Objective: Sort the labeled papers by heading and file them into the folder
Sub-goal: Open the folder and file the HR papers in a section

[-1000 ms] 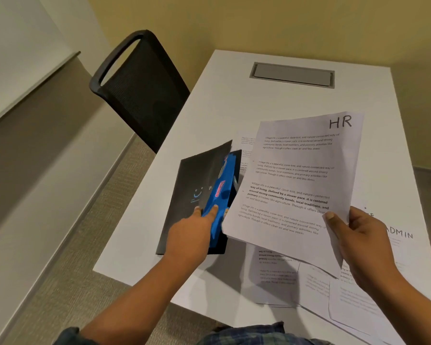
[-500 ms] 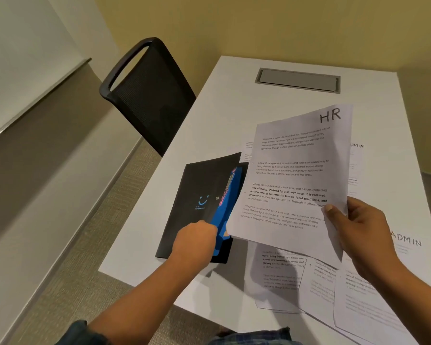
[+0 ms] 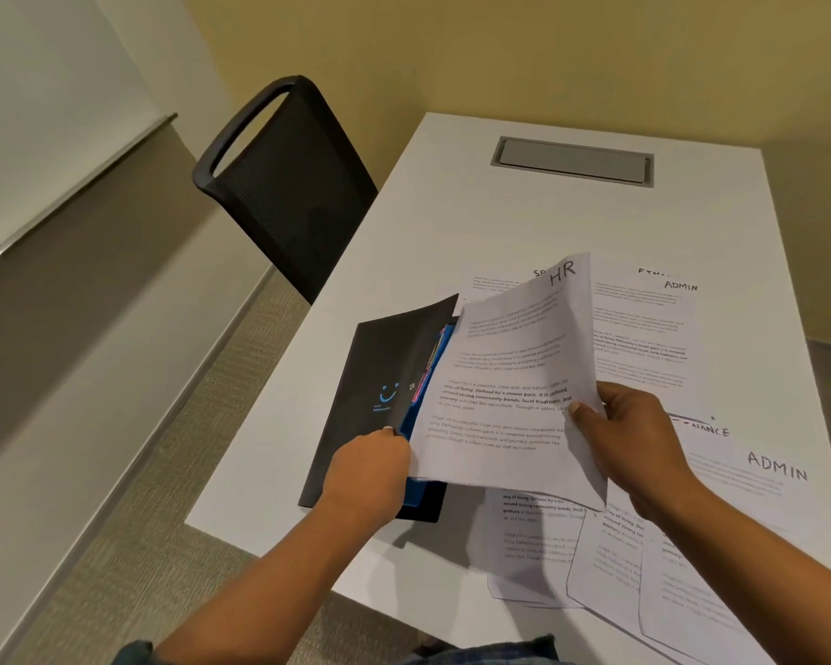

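Left hand (image 3: 365,467) fingers curled on the black folder (image 3: 385,367) cover edge, propping it open at the blue pocket (image 3: 411,419). Right hand (image 3: 629,434) pinches the HR sheet (image 3: 509,376) by one side, held over the folder's right half. Risk: the sheet is bowed, so its leading edge may snag the pocket lip and crumple, or land in the wrong slot. ADMIN sheet (image 3: 778,465) lies loose, right of the folder.

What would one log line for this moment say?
left hand: grips folder edge | right hand: pinches HR sheet | HR sheet: held above folder, not yet filed
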